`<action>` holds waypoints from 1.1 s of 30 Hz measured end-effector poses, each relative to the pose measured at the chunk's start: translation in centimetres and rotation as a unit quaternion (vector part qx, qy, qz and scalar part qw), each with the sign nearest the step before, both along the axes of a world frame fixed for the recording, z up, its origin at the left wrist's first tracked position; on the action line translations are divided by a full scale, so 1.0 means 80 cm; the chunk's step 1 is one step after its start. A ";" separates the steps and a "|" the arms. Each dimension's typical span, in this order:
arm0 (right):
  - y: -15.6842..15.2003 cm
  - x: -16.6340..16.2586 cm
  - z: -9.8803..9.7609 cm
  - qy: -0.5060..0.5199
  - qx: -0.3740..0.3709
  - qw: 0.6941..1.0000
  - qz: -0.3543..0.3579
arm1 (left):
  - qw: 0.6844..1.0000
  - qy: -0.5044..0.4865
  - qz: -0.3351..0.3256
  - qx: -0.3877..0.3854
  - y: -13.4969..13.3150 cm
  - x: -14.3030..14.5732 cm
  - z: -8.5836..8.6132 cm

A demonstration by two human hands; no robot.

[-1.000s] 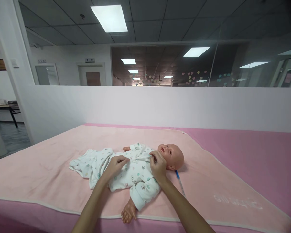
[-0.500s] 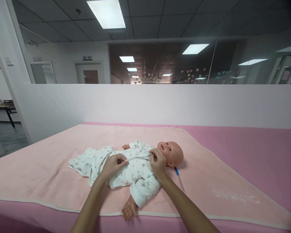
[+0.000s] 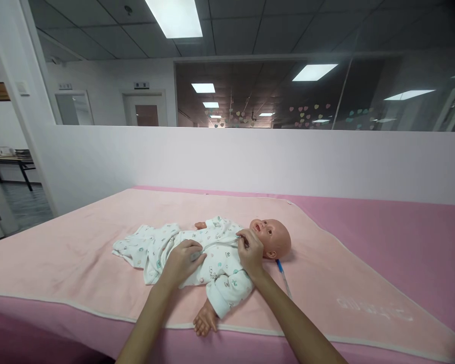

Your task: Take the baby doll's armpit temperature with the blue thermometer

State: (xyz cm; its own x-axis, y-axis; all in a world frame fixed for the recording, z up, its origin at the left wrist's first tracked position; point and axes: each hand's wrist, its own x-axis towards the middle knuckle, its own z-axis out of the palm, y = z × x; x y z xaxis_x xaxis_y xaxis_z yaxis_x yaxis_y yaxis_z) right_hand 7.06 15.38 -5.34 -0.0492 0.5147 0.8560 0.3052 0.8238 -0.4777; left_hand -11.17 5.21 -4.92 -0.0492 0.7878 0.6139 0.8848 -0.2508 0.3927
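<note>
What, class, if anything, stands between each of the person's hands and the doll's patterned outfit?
Nothing visible does. The left hand rests on the outfit near the waist, and the right hand is at its upper front. The blue-ended stick lies beyond the right wrist, not between them.

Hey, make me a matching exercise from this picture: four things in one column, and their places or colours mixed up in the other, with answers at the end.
Things:
1. Left hand
2. Right hand
3. Slim stick
4. Blanket

Places or colours:
A. Blue at one end
B. At the printed outfit, close to the doll's head
C. Peach, with pale edging
D. At the outfit, farther from the doll's head

Right pairs: 1-D, 2-B, 3-A, 4-C.
</note>
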 end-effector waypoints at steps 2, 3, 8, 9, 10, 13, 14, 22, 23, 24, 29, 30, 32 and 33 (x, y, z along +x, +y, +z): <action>0.000 0.000 0.000 -0.007 0.001 1.000 -0.003 | 1.000 0.004 0.010 -0.002 -0.001 0.001 0.001; 0.000 0.000 0.000 -0.009 0.000 1.000 -0.004 | 1.000 0.005 0.016 -0.002 -0.001 0.002 0.002; -0.001 0.001 0.001 -0.008 0.001 1.000 0.000 | 0.999 0.013 0.037 -0.002 -0.004 0.007 0.005; -0.002 0.001 0.001 -0.007 0.003 1.000 0.001 | 0.999 0.018 0.041 0.000 -0.004 0.008 0.006; -0.002 0.002 0.001 -0.006 0.006 1.000 0.000 | 0.999 0.025 0.045 0.004 -0.004 0.009 0.006; -0.001 0.002 0.001 -0.006 0.006 1.000 0.000 | 0.997 0.047 0.065 0.019 -0.003 0.012 0.006; -0.001 0.002 0.001 -0.005 0.005 1.000 0.001 | 0.995 0.055 0.075 0.024 -0.003 0.013 0.006; -0.002 0.002 0.000 0.001 0.000 1.000 0.006 | 0.995 0.055 0.077 0.013 -0.008 0.014 0.007; -0.002 0.002 0.001 0.000 -0.001 1.000 0.005 | 0.996 0.050 0.075 0.007 -0.009 0.014 0.008; -0.002 0.002 0.001 -0.002 -0.002 1.000 0.004 | 0.996 0.045 0.074 0.004 -0.010 0.014 0.009; -0.003 0.002 0.000 -0.013 -0.010 1.000 -0.008 | 0.997 -0.044 0.057 0.008 -0.009 0.012 0.007; -0.003 0.002 0.000 -0.012 -0.010 1.000 -0.012 | 0.996 -0.073 0.057 0.012 -0.008 0.010 0.006; -0.005 0.004 0.005 -0.009 -0.001 1.000 -0.022 | 0.989 -0.128 0.066 0.030 -0.008 0.008 0.007; -0.007 0.007 0.010 -0.007 0.009 1.000 -0.027 | 0.985 -0.149 0.073 0.048 -0.008 0.008 0.010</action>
